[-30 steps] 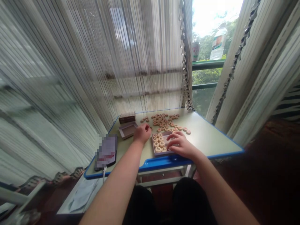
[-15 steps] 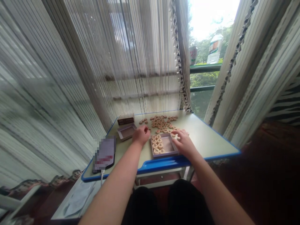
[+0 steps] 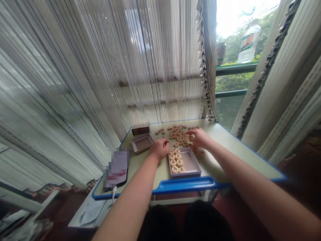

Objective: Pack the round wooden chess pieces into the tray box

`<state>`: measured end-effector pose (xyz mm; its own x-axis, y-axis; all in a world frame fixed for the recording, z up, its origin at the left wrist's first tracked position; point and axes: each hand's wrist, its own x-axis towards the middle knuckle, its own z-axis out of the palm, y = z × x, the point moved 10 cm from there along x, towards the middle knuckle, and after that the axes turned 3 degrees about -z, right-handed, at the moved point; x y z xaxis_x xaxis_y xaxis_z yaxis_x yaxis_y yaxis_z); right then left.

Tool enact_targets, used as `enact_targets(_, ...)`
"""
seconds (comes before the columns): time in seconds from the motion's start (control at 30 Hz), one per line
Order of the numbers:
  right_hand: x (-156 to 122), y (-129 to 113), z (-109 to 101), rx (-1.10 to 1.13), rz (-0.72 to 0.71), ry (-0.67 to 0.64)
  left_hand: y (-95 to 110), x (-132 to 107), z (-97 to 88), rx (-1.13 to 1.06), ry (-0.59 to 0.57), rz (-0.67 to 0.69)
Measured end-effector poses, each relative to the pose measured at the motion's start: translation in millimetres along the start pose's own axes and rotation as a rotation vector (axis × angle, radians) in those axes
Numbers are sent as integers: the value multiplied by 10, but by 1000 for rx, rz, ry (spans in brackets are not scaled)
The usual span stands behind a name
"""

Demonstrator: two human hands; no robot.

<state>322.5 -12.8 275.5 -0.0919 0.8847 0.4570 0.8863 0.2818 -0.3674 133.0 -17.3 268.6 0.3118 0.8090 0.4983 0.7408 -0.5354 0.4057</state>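
Your right hand (image 3: 199, 138), fingers parted, apparently selects among loose discs (image 3: 178, 130) toward the desk's (image 3: 136, 164) far edge, calling for a pinch; your left hand (image 3: 159, 149) curls, contents indeterminable, beside the near-edge tray (image 3: 190, 163).

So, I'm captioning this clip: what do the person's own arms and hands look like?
The left hand and right hand wear no gloves. The left forearm and right forearm are bare, with no sleeve, watch or bracelet in view. No ring is discernible.

Striped sheer curtains (image 3: 160, 50) hang behind a blue-edged table (image 3: 137, 164) — bright daylight at the window (image 3: 235, 30) — dark reddish floor (image 3: 66, 202) below
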Motion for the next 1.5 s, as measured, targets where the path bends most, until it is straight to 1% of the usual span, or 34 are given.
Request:
enact_targets(0.1,123,28,123,-15,-55,9,-28,26,41,21,-23,-10)
enact_targets(0.2,125,62,189,-17,-95,-7,-52,52,85,53,-57,-28)
enact_targets(0.3,95,73,203,-49,-132,-44,-64,73,159,107,-123,-46)
enact_targets(0.43,95,128,144,-90,-69,-39,-65,104,205,164,-165,-58)
enact_targets(0.63,101,74,184,-84,-83,-100,-67,132,192,151,-172,-75)
enact_targets(0.8,89,143,114,-89,-43,-64,-67,138,182,129,-160,-68)
enact_targets(0.9,64,118,142,-58,-62,-114,-107,140,156,123,-140,-103)
enact_targets(1.0,29,109,161,-59,-47,-158,-134,138,119,143,-121,-131)
enact_targets(1.13,-1,126,121,-64,-15,-141,-138,134,83,168,-101,-141)
enact_targets(1.27,-15,162,134,-60,18,-162,-139,118,62,191,-85,-143)
enact_targets(1.5,-25,134,151,-23,-4,-155,-149,90,11,181,-58,-147)
